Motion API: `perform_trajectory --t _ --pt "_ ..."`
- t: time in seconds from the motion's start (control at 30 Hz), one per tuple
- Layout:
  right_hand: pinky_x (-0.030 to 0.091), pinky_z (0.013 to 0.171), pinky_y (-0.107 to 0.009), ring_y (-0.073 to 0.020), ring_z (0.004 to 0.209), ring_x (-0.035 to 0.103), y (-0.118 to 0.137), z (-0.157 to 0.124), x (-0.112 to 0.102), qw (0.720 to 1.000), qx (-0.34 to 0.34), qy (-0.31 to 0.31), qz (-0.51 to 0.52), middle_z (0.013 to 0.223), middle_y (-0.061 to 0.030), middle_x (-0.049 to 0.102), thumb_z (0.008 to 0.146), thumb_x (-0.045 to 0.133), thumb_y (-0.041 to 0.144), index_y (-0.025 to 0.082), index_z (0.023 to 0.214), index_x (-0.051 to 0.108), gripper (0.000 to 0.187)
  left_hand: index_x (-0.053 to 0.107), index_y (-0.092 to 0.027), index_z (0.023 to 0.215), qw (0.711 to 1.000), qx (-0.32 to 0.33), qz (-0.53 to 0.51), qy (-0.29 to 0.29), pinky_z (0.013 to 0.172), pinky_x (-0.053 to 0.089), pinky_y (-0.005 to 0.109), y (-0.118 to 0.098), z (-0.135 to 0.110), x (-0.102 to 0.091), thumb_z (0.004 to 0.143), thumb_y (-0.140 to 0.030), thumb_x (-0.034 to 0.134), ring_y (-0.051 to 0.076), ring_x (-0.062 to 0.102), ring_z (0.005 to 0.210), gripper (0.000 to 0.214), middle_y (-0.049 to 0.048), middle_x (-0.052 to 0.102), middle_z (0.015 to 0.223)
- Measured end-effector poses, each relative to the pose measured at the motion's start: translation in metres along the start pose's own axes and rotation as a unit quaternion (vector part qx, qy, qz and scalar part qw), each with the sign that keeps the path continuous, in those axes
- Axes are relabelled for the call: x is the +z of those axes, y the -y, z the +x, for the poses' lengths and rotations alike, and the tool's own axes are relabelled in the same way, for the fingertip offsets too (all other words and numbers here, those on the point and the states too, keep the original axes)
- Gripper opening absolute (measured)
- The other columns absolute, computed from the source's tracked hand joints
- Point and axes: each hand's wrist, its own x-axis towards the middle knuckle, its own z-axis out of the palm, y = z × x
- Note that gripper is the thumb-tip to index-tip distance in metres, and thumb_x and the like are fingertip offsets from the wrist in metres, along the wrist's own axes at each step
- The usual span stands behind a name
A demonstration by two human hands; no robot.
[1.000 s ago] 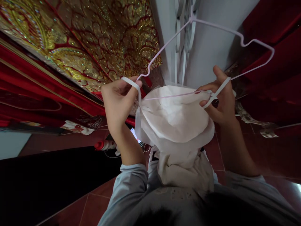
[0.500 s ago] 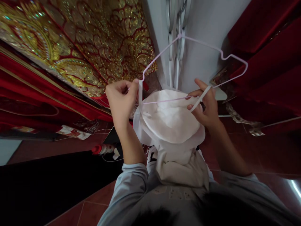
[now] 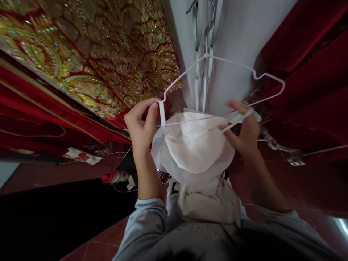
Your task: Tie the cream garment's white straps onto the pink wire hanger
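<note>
Left hand [image 3: 140, 123] on thin lilac hanger [image 3: 206, 55]

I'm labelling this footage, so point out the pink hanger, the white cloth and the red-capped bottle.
Pink hanger [image 3: 206, 55], head view: its top joint.
White cloth [image 3: 196, 146], head view: its bright middle.
Red-capped bottle [image 3: 119, 177], head view: its pale body.

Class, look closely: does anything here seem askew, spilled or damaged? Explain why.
The white fabric looks off-centre on the pink hanger: it gathers toward the left end, while the right end juts well past the right hand. No spill or damage shows.
</note>
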Motion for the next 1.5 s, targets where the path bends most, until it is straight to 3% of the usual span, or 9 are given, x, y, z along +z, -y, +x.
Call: perform_trajectory --t 0.1,0.23,0.47,0.63,0.7,0.87,1.07,1.33,1.5 --pt "0.055 0.106 -0.057 -0.0312 0.122 0.069 -0.037 0.007 -0.026 0.977 -0.001 -0.214 0.001 0.127 -0.0049 0.073 0.093 0.076 0.044 0.030 0.133 0.073 0.043 0.084 -0.025 0.100 0.999 0.020 -0.031 0.027 0.078 0.058 0.030 0.003 0.002 -0.004 0.099 -0.035 0.073 0.018 0.072 0.084 0.016 0.0038 0.079 0.092" --pt "0.061 0.093 -0.050 -0.0219 0.091 0.076 -0.082 0.025 -0.058 0.946 0.059 -0.315 0.045 0.095 0.0035 0.078 0.086 0.082 0.045 0.033 0.103 0.083 0.020 0.085 -0.029 0.100 0.996 0.016 -0.081 0.044 0.064 0.051 0.030 0.006 0.008 -0.006 0.098 -0.035 0.075 0.016 0.067 0.070 0.012 0.0021 0.076 0.082" --pt "0.052 0.062 -0.041 -0.0183 0.066 0.062 -0.032 0.084 -0.063 0.984 0.172 -0.026 0.029 0.075 -0.0002 0.066 0.085 0.080 0.058 0.034 0.087 0.077 0.025 0.084 -0.023 0.099 0.983 -0.063 -0.172 -0.023 0.070 0.049 0.030 0.027 0.010 0.000 0.095 -0.036 0.081 0.014 0.066 0.074 0.015 0.0021 0.072 0.079" --pt "0.034 0.054 -0.032 -0.0116 0.054 0.047 -0.009 0.104 -0.047 0.982 0.138 0.123 -0.028 0.057 0.0025 0.051 0.080 0.084 0.041 0.024 0.062 0.058 0.036 0.073 -0.030 0.103 0.906 -0.216 -0.349 -0.104 0.071 0.053 0.027 0.054 -0.008 0.010 0.090 -0.047 0.080 0.016 0.070 0.087 0.021 0.0008 0.076 0.096" --pt "0.048 0.068 -0.035 -0.0161 0.070 0.060 -0.008 0.096 -0.034 0.986 0.089 0.128 -0.056 0.075 -0.0018 0.066 0.080 0.078 0.026 0.024 0.081 0.069 0.009 0.071 -0.030 0.107 0.887 -0.250 -0.381 -0.077 0.085 0.057 0.029 0.052 -0.020 0.019 0.089 -0.051 0.078 0.020 0.072 0.107 0.029 0.0032 0.078 0.116" --pt "0.049 0.108 -0.053 -0.0322 0.119 0.065 0.000 0.060 -0.006 0.993 -0.100 -0.043 -0.037 0.120 -0.0086 0.072 0.090 0.064 0.023 0.031 0.130 0.068 0.041 0.072 -0.024 0.104 0.882 -0.285 -0.373 0.031 0.090 0.059 0.032 0.026 -0.040 0.040 0.089 -0.047 0.076 0.022 0.076 0.101 0.028 0.0076 0.081 0.110" --pt "0.050 0.100 -0.050 -0.0300 0.110 0.069 0.000 0.029 0.024 0.957 -0.057 0.285 0.005 0.118 -0.0066 0.076 0.094 0.062 0.028 0.029 0.133 0.066 0.039 0.072 -0.023 0.097 0.939 -0.226 -0.259 0.029 0.068 0.053 0.029 0.018 -0.050 0.033 0.099 -0.043 0.067 0.014 0.058 0.061 0.021 0.0056 0.080 0.095" --pt "0.042 0.098 -0.045 -0.0241 0.098 0.068 0.005 -0.005 0.037 0.989 -0.028 0.137 -0.051 0.110 -0.0029 0.079 0.101 0.056 0.031 0.029 0.123 0.068 0.025 0.077 -0.022 0.101 0.942 -0.208 -0.235 0.120 0.086 0.057 0.033 -0.020 -0.061 -0.001 0.097 -0.039 0.073 0.019 0.070 0.084 0.018 0.0045 0.075 0.088" --pt "0.044 0.098 -0.047 -0.0254 0.103 0.070 0.013 -0.003 0.033 0.989 -0.025 0.141 -0.026 0.116 -0.0020 0.079 0.099 0.059 0.031 0.035 0.130 0.067 0.032 0.080 -0.023 0.104 0.873 -0.186 -0.450 -0.020 0.090 0.058 0.026 -0.030 -0.030 -0.009 0.092 -0.044 0.076 0.016 0.069 0.094 0.024 0.0027 0.075 0.097"
